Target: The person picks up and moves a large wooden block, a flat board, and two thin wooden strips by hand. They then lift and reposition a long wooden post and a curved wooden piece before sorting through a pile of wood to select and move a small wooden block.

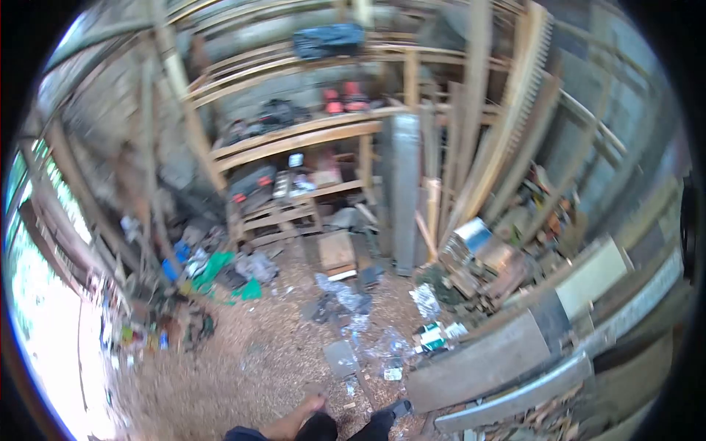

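My left hand [315, 403] is low in the head view, at the end of a bare forearm that comes out of a dark sleeve [244, 434]. It is small and blurred, close to my dark-clad knee [317, 426], and its fingers do not show clearly. Wood chips on the floor [257, 375] lie around it. A flat grey board [340, 359] lies on the floor a little beyond the hand. To the right, my shoe [401, 408] stands on the chips. My right hand is outside the view.
Ahead is a wooden shelf [294, 140] with dark and red tools. Tall planks [507, 125] and a grey beam [406, 191] lean beside it. Long boards [482, 360] lie at the right. Plastic wrap [342, 295] litters the floor. Rags and a green sheet [213, 270] lie left, near a bright opening.
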Demonstrator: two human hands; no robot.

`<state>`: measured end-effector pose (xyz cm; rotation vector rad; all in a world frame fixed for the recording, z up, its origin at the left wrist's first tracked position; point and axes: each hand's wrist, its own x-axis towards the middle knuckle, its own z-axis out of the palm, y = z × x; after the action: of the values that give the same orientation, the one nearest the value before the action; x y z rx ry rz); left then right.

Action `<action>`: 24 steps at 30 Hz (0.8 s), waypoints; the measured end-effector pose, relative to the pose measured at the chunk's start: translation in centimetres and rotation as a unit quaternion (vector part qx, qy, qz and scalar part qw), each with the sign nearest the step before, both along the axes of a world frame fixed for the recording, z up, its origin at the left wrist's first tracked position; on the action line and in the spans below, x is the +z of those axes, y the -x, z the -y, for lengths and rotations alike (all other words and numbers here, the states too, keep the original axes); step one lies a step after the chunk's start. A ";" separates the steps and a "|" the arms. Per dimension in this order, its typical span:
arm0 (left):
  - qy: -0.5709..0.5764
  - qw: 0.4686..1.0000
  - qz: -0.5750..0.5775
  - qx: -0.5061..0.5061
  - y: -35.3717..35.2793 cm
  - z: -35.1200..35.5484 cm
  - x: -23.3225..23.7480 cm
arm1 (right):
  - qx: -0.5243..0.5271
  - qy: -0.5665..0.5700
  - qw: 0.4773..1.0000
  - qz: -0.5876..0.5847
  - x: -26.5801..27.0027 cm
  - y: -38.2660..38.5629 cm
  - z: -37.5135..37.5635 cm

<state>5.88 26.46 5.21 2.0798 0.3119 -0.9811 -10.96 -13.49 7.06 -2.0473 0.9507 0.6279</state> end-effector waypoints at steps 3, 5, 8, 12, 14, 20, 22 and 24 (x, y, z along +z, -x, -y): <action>0.054 0.984 0.077 0.149 -1.5 -3.9 4.3 | 0.192 0.138 0.955 0.177 0.2 -3.4 -0.5; 0.063 0.986 0.032 0.154 -1.3 -7.8 10.6 | 0.304 0.168 0.913 0.215 -0.7 -6.2 -1.0; 0.074 0.964 0.064 0.247 1.6 -15.7 12.2 | -0.036 -0.110 0.993 0.026 1.4 -13.7 -7.6; 0.186 0.817 0.054 0.544 10.0 -27.8 10.1 | 0.071 -0.202 0.976 0.032 5.6 -21.9 -23.1; 0.201 0.690 0.108 0.687 15.3 -33.0 7.9 | 0.218 -0.216 0.951 0.041 5.4 -25.0 -30.4; 0.182 0.532 0.118 0.818 25.6 -37.8 11.3 | 0.478 -0.172 0.861 0.015 9.7 -27.8 -53.3; 0.201 0.468 0.146 0.848 28.9 -37.4 9.9 | 0.535 -0.159 0.830 -0.018 9.5 -27.8 -58.3; 0.378 0.366 0.111 0.843 31.1 -36.8 9.3 | 0.571 -0.139 0.807 -0.050 9.5 -28.4 -62.3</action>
<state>-25.25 63.27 14.54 0.1910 1.1759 0.5132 17.44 48.79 16.59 -2.1533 -0.4671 1.3859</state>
